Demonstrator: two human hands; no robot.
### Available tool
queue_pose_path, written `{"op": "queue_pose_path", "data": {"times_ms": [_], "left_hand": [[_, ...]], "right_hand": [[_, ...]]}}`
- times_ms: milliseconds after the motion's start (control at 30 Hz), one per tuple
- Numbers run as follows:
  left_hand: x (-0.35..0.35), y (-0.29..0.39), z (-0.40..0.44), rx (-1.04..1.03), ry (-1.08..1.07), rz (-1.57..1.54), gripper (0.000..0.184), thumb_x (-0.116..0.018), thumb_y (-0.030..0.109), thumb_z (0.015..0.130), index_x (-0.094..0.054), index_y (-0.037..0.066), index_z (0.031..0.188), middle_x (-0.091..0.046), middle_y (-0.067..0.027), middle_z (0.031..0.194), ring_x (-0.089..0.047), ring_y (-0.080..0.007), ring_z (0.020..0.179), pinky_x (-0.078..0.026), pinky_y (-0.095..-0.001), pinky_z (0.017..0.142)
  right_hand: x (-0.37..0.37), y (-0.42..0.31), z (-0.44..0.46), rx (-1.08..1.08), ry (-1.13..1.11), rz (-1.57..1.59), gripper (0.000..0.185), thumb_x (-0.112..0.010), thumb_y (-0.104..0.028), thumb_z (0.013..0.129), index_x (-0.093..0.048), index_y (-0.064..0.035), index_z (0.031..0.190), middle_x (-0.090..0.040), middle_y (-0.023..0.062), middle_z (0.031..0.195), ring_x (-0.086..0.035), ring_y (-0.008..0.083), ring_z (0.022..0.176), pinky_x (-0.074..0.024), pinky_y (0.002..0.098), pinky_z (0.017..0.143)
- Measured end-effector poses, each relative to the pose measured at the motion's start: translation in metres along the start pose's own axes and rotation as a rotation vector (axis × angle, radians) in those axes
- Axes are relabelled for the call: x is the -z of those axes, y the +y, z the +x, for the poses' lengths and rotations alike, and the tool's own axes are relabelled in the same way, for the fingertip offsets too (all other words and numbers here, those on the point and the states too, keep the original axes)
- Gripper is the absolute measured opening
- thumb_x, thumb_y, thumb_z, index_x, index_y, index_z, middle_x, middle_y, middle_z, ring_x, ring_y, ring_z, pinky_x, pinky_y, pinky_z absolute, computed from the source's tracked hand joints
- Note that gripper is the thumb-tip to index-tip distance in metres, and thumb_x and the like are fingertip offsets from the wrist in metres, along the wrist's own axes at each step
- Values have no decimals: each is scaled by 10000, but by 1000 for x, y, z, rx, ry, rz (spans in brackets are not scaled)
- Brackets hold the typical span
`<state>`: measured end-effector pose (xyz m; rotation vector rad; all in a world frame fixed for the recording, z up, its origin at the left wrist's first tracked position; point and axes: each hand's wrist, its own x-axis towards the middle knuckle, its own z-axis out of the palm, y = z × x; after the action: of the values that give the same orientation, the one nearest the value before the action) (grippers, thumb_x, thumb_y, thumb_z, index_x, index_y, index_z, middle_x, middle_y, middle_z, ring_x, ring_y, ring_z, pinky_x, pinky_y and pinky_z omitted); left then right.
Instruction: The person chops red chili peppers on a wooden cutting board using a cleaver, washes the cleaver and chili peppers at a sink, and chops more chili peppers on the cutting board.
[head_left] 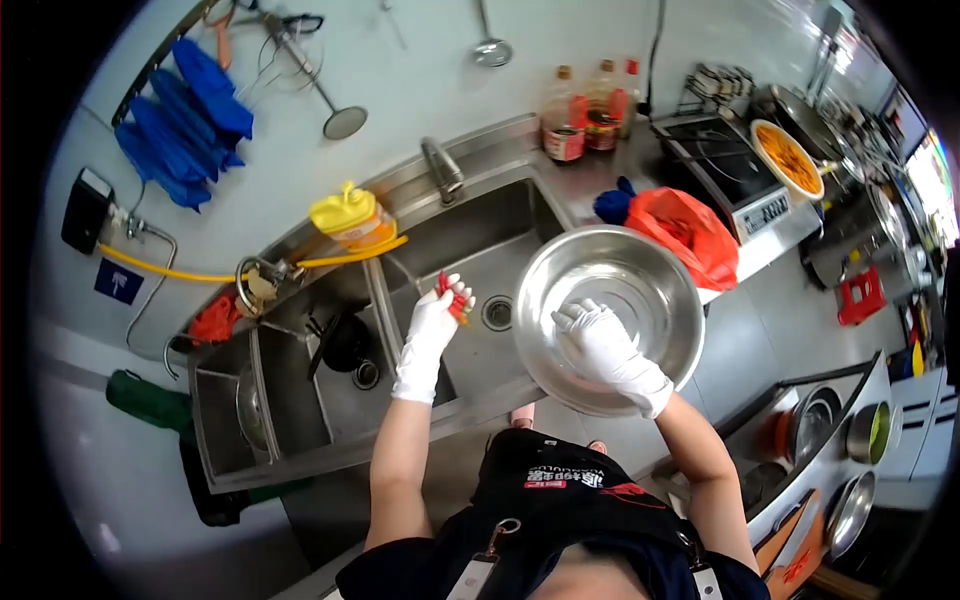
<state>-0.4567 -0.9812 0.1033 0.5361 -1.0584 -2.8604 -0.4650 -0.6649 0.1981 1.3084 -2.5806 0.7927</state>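
Note:
My left hand (432, 325), in a white glove, is closed around several red chili peppers (455, 297) above the middle sink basin (470, 265). Some peppers stick out past the fingers, and a greenish-orange end shows below. My right hand (603, 345), also gloved in white, is over the inside of a large round steel bowl (655, 290), with its fingers stretched out and nothing visible in them. Whether its fingertips touch the metal I cannot tell. The bowl sits at the sink's right end, partly over the front edge.
A faucet (443, 170) rises behind the sink, beside a yellow jug (352, 217). A black pan (345, 342) lies in the left basin. Sauce bottles (563, 120), a red plastic bag (685, 235) and an induction cooker (725, 165) line the right counter. A knife (795, 530) lies on a cutting board.

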Motion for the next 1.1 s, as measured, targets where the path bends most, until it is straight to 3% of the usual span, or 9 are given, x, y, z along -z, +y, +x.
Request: {"op": "queue_pose_path", "data": {"times_ms": [67,200,333,567,800,833,967,1067,1100], "left_hand": [[12,8,22,29,60,16,244,-508,25,963,-540,-5,1203,-608,-120,1076,-602,-288,1028,-503,-465,948],[36,5,68,36,57,188,186,-502,146,1004,-564,-2,1100,-595,-73,887,-604,-235,832,-534,-415,789],[31,-4,106,76,49,289,336,-468,318,1035,-583,8,976,-509,-12,695,-525,-152,610,-482,-315,566],[26,-14,162,113,-6,450,229,-462,114,1022,-580,-44,1138,-571,-38,813,-568,-174,717,-523,-327,708],[12,-1,176,92,-42,480,221,-463,128,1025,-590,-46,1071,-608,-61,815,-594,-184,700,-518,-325,719],[15,0,180,104,-57,520,230,-458,138,1029,-593,-45,1059,-606,-57,804,-590,-179,693,-510,-316,715],[22,2,194,148,-139,581,276,-418,165,1042,-606,-36,1073,-597,-32,749,-560,-145,679,-467,-276,666],[23,-1,201,203,-181,623,281,-414,146,1039,-604,-43,1125,-599,-30,767,-551,-137,705,-459,-269,702],[23,-3,201,209,-193,623,279,-419,139,1036,-601,-45,1140,-600,-30,776,-551,-135,715,-459,-270,710]], "right_hand": [[-10,6,36,-66,-75,78,323,-620,-165,835,-665,14,1099,-654,190,1072,-584,360,1045,-476,435,910],[-49,41,96,-148,-34,198,247,-604,-163,865,-699,-4,1029,-680,208,992,-620,373,984,-492,453,884],[-82,89,166,-365,-139,381,287,-597,-171,898,-682,12,1101,-665,233,1095,-624,353,1069,-485,372,932],[-116,144,286,-642,-3,898,355,-518,-173,979,-597,32,1258,-665,101,1190,-600,171,1067,-457,273,922],[-171,170,368,-463,-212,701,403,-535,-164,958,-550,-4,1328,-585,148,1342,-541,234,1243,-385,302,1060],[-182,171,377,-327,-151,617,360,-533,-174,959,-580,-28,1285,-629,131,1261,-586,231,1163,-430,303,1005],[-194,172,396,-537,-309,870,237,-533,-201,954,-615,-39,1106,-659,114,1023,-627,190,927,-495,323,839],[-191,174,394,-248,-246,381,266,-525,-174,920,-630,-22,1111,-621,116,1154,-615,292,1047,-478,358,907],[-195,176,393,-295,-225,458,284,-509,-162,902,-647,-26,1111,-592,114,1190,-575,338,1098,-462,390,945]]}}
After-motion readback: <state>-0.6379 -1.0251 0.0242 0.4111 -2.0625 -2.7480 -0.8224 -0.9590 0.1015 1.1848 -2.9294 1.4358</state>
